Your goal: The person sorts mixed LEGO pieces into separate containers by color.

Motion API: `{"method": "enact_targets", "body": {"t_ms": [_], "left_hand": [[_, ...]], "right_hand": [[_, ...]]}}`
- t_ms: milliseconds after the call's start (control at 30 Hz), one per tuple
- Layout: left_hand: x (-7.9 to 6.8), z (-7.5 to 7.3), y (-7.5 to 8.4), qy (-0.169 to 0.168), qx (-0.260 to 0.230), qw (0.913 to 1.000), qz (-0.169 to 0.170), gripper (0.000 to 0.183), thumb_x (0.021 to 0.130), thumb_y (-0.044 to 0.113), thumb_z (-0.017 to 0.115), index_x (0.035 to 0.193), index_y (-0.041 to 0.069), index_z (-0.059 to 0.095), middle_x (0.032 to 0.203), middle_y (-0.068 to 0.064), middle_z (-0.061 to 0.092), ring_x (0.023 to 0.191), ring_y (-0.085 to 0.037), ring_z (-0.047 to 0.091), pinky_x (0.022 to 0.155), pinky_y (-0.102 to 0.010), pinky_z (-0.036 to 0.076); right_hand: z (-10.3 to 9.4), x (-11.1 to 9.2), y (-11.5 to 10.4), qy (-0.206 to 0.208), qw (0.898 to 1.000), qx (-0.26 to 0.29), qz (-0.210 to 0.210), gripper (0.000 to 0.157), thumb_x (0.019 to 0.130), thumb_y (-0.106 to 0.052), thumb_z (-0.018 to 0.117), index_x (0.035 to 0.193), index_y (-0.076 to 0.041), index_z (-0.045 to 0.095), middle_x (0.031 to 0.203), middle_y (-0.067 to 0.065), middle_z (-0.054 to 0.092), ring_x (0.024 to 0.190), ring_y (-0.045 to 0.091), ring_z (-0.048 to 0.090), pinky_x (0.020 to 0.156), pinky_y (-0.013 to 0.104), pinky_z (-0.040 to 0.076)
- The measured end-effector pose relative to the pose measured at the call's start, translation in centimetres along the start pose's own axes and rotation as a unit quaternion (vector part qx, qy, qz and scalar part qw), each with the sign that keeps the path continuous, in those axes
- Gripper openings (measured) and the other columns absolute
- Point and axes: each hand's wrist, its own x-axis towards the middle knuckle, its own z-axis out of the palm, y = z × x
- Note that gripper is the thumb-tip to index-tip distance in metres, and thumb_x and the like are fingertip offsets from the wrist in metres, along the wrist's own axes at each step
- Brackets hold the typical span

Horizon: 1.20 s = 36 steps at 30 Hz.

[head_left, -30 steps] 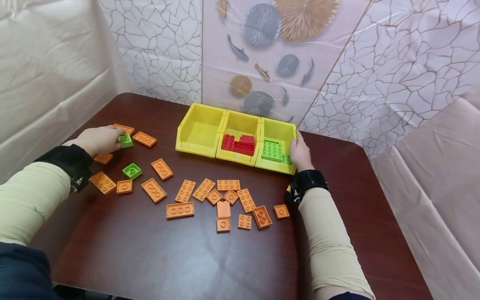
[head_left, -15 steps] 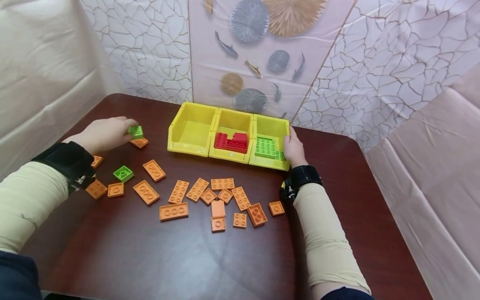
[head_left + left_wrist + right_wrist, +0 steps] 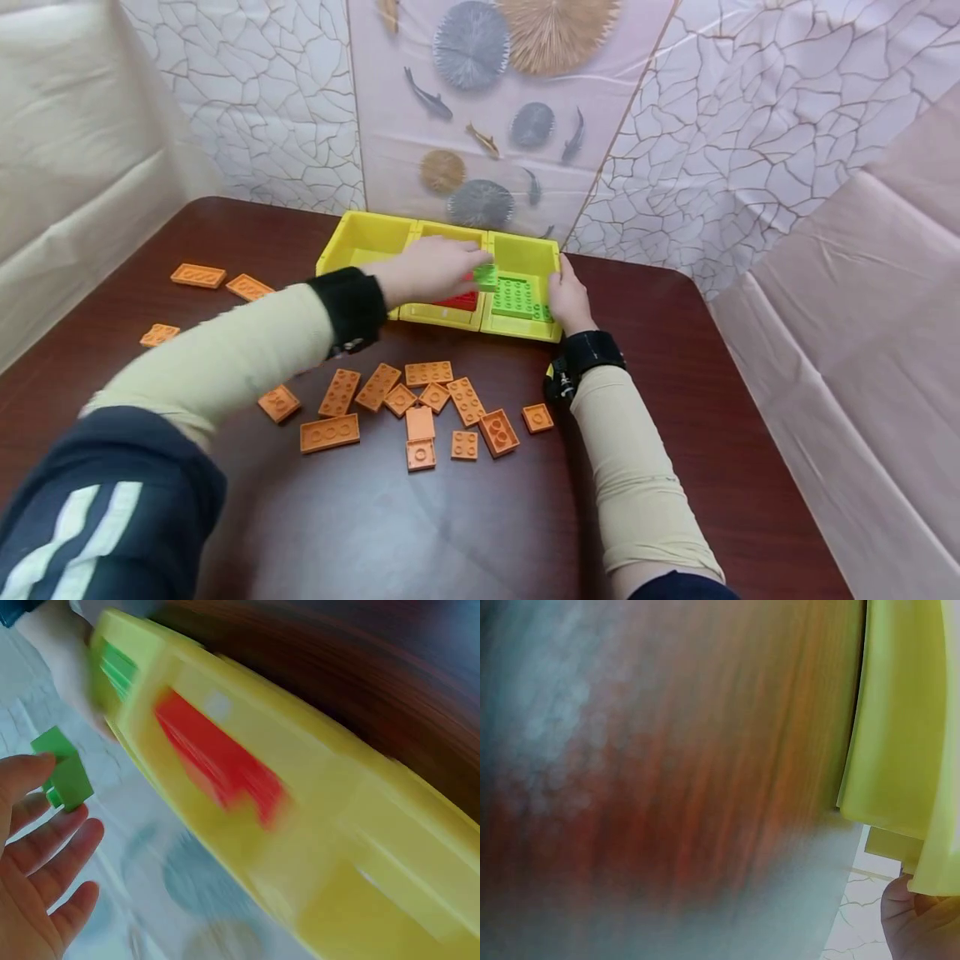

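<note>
My left hand pinches a green toy brick between thumb and fingers, over the middle part of a three-compartment yellow bin, close to the right-hand divider. In the left wrist view the green brick sits at the thumb tip, other fingers spread. Red bricks lie in the middle compartment, partly covered by the left hand. Green bricks lie in the right compartment. My right hand grips the bin's right side wall; in the right wrist view its fingers curl at the rim.
Several orange bricks lie scattered across the dark table, in front of the bin and at the left. My left forearm hides part of the left side. A patterned cloth hangs behind the table.
My left hand has carried the green brick from the table's left side rightward to the bin. My right hand keeps its grip on the bin. The whole head view has shifted slightly.
</note>
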Motion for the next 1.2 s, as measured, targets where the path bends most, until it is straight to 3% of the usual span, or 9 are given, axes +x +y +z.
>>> {"method": "enact_targets", "body": {"t_ms": [100,233,400,600,867,1000,1200], "left_hand": [[3.6,0.9,1.7,-0.001,-0.004,0.9997,-0.023,0.038,0.093,0.030,0.056,0.127,0.011,0.053,0.116,-0.006,0.059,0.103,-0.021,0.057,0.085,-0.037,0.046],[7.6,2.2,2.9,-0.003,-0.008,0.9966,-0.082,0.035,0.094,0.028,0.053,0.125,0.011,0.055,0.117,-0.006,0.059,0.103,-0.022,0.057,0.083,-0.040,0.046],[10.6,4.1,3.4,-0.011,-0.029,0.9914,-0.127,0.023,0.096,0.017,0.045,0.112,0.011,0.061,0.107,-0.006,0.062,0.095,-0.023,0.058,0.081,-0.041,0.046],[11.2,5.3,3.7,-0.036,-0.052,0.9854,-0.158,0.018,0.095,0.020,0.049,0.106,0.013,0.062,0.101,-0.004,0.063,0.095,-0.024,0.058,0.085,-0.045,0.043],[11.6,6.3,4.1,-0.069,-0.070,0.9830,-0.155,0.014,0.094,0.020,0.052,0.101,0.012,0.060,0.100,-0.006,0.063,0.096,-0.024,0.056,0.093,-0.048,0.033],[11.7,6.9,4.1,-0.089,-0.071,0.9811,-0.157,0.018,0.094,0.021,0.051,0.107,0.012,0.059,0.107,-0.006,0.062,0.101,-0.024,0.055,0.096,-0.049,0.031],[11.7,7.2,4.0,-0.125,-0.097,0.9769,-0.144,0.025,0.095,0.029,0.049,0.110,0.012,0.060,0.112,-0.005,0.062,0.111,-0.024,0.052,0.104,-0.055,0.018]], "right_hand": [[0.0,0.0,-0.1,0.002,1.000,0.002,-0.004,0.053,0.100,-0.033,0.017,0.151,-0.022,0.008,0.146,0.016,0.032,0.110,0.035,0.045,0.097,0.047,0.034],[-0.1,0.0,-0.1,0.016,1.000,0.009,-0.010,0.053,0.100,-0.034,0.015,0.151,-0.021,0.013,0.146,0.015,0.032,0.113,0.035,0.045,0.097,0.047,0.034],[0.1,0.0,0.2,0.023,0.999,0.031,-0.014,0.053,0.100,-0.035,0.011,0.150,-0.020,0.017,0.148,0.013,0.030,0.119,0.034,0.041,0.100,0.046,0.032],[0.2,-0.1,0.4,0.024,0.999,0.025,-0.023,0.055,0.100,-0.038,0.008,0.150,-0.018,0.017,0.148,0.012,0.031,0.123,0.032,0.039,0.101,0.044,0.031],[-0.1,-0.4,0.3,0.023,0.999,0.027,-0.021,0.054,0.100,-0.039,0.008,0.150,-0.021,0.015,0.144,0.015,0.035,0.113,0.035,0.044,0.096,0.047,0.035],[0.0,-0.4,0.4,0.014,0.999,0.029,-0.019,0.054,0.100,-0.040,0.009,0.151,-0.022,0.014,0.147,0.013,0.031,0.120,0.034,0.041,0.097,0.047,0.034],[-0.1,-0.4,0.3,0.013,0.999,0.031,-0.019,0.053,0.101,-0.038,0.010,0.151,-0.021,0.014,0.149,0.012,0.028,0.126,0.032,0.037,0.100,0.047,0.032]]}}
